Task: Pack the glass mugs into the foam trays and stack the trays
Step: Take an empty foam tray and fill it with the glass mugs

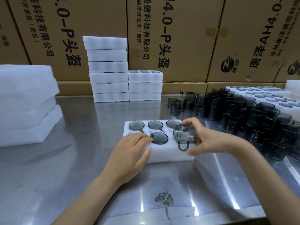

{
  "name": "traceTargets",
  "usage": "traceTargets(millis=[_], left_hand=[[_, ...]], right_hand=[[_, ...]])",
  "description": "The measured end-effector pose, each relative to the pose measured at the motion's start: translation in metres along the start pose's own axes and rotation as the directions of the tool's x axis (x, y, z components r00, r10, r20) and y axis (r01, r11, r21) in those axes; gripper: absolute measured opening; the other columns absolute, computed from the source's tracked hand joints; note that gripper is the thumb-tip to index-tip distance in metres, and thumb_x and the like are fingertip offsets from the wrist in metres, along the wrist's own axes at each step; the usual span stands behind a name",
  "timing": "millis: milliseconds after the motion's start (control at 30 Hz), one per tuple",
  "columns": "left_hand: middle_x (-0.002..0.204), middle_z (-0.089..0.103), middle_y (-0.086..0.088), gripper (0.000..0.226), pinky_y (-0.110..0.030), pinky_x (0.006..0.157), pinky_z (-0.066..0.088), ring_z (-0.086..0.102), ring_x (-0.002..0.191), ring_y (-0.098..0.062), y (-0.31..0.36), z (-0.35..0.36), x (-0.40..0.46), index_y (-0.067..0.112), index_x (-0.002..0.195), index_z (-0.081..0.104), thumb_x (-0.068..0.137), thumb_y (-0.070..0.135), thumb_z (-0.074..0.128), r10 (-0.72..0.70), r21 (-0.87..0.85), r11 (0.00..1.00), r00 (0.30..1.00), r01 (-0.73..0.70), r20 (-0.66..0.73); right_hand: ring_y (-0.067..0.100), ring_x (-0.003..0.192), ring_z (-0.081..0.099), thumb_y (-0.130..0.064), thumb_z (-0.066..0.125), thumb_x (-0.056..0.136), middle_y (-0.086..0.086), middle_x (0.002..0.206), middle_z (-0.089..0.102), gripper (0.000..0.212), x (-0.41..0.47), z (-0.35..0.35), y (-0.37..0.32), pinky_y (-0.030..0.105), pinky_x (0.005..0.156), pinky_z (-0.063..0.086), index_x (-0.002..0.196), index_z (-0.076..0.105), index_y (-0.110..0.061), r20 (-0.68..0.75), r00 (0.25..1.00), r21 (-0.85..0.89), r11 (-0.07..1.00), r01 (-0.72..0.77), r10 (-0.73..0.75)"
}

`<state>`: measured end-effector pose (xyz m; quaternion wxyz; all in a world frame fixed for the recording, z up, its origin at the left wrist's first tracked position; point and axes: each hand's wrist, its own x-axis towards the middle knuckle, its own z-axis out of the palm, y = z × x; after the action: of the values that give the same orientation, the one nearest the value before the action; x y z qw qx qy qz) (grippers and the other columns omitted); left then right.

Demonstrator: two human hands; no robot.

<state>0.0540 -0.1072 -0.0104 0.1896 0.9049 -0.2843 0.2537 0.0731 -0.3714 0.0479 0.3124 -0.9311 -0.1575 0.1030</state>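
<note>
Glass mug [185,135] tilted in right hand [209,140]

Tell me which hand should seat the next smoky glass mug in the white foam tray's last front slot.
Right. The right hand already grips a smoky glass mug, tilted over the front right corner of the white foam tray. The left hand rests flat on the tray's front left, probably steadying it.

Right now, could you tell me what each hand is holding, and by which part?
The right hand grips a glass mug round its body. The left hand holds nothing, resting on the foam tray.
</note>
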Motion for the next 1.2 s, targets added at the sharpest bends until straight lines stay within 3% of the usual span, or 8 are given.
traceTargets(millis=[100,233,367,567,700,967,1100,1200], left_hand=[[0.118,0.061,0.005,0.043,-0.020,0.093,0.032,0.054,0.111,-0.015,0.000,0.000,0.000,0.017,0.116,0.064,0.093,0.037,0.034,-0.001,0.004,1.000,1.000,0.001,-0.001],[0.116,0.062,0.005,0.042,-0.018,0.091,0.030,0.051,0.110,-0.012,0.001,0.000,0.000,0.017,0.115,0.065,0.093,0.036,0.034,-0.001,0.002,1.000,1.000,0.001,-0.010],[0.116,0.061,0.005,0.042,-0.020,0.092,0.032,0.054,0.110,-0.014,0.000,0.000,0.000,0.018,0.115,0.064,0.094,0.036,0.033,0.000,0.001,1.000,1.000,0.000,0.002],[0.116,0.061,0.005,0.043,-0.020,0.092,0.033,0.054,0.111,-0.014,0.001,0.000,0.000,0.017,0.115,0.064,0.094,0.037,0.033,0.002,-0.001,1.000,1.000,-0.002,0.002],[0.115,0.062,0.005,0.042,-0.019,0.092,0.032,0.054,0.110,-0.014,0.002,-0.001,0.000,0.017,0.114,0.065,0.093,0.036,0.034,-0.003,-0.007,1.000,1.000,0.003,-0.008],[0.116,0.061,0.005,0.041,-0.022,0.093,0.035,0.055,0.110,-0.015,0.000,0.000,0.000,0.017,0.115,0.064,0.094,0.036,0.034,-0.005,-0.011,1.000,1.000,0.006,0.010],[0.116,0.061,0.005,0.042,-0.023,0.093,0.035,0.055,0.110,-0.015,0.000,0.000,0.000,0.017,0.115,0.064,0.094,0.036,0.034,-0.005,-0.011,1.000,1.000,0.006,0.011],[0.117,0.061,0.006,0.043,-0.024,0.093,0.036,0.054,0.112,-0.014,0.000,0.000,0.000,0.018,0.116,0.064,0.094,0.037,0.033,-0.007,-0.014,1.000,1.000,0.007,0.013]], right_hand=[[0.004,0.072,0.050,-0.019,0.073,0.078,-0.014,0.109,0.048,0.065,0.004,0.001,-0.001,0.023,0.068,0.045,0.123,0.030,-0.037,-0.111,0.994,-0.086,0.996,0.000,-0.009],[-0.005,0.076,0.050,-0.037,0.076,0.072,-0.023,0.096,0.057,0.055,0.000,-0.002,-0.001,0.025,0.071,0.043,0.116,0.044,-0.040,-0.246,0.969,-0.246,0.969,-0.030,-0.033],[-0.006,0.066,0.048,-0.057,0.071,0.068,-0.025,0.068,0.053,0.042,-0.006,0.001,-0.001,0.025,0.057,0.037,0.098,0.046,-0.041,-0.346,0.937,-0.325,0.944,-0.065,-0.054],[0.014,0.075,0.055,-0.077,0.056,0.064,-0.010,0.074,0.057,0.057,0.006,0.021,-0.002,0.032,0.057,0.037,0.076,0.042,-0.023,-0.535,0.844,-0.267,0.941,-0.206,0.033],[0.019,0.071,0.052,-0.081,0.048,0.065,-0.011,0.068,0.053,0.060,0.016,0.038,-0.006,0.029,0.050,0.029,0.071,0.038,-0.023,-0.650,0.754,-0.235,0.919,-0.317,0.094],[0.027,0.082,0.061,-0.086,0.042,0.063,-0.003,0.070,0.055,0.066,0.020,0.047,-0.019,0.029,0.057,0.033,0.074,0.053,-0.022,-0.753,0.649,-0.311,0.810,-0.497,0.109],[0.026,0.075,0.057,-0.084,0.043,0.064,-0.005,0.060,0.039,0.062,0.020,0.044,-0.024,0.027,0.051,0.028,0.067,0.047,-0.022,-0.724,0.673,-0.361,0.749,-0.556,0.151],[0.023,0.070,0.047,-0.082,0.045,0.065,-0.006,0.062,0.043,0.060,0.022,0.040,-0.026,0.025,0.049,0.025,0.070,0.049,-0.022,-0.663,0.716,-0.371,0.735,-0.567,0.218]])
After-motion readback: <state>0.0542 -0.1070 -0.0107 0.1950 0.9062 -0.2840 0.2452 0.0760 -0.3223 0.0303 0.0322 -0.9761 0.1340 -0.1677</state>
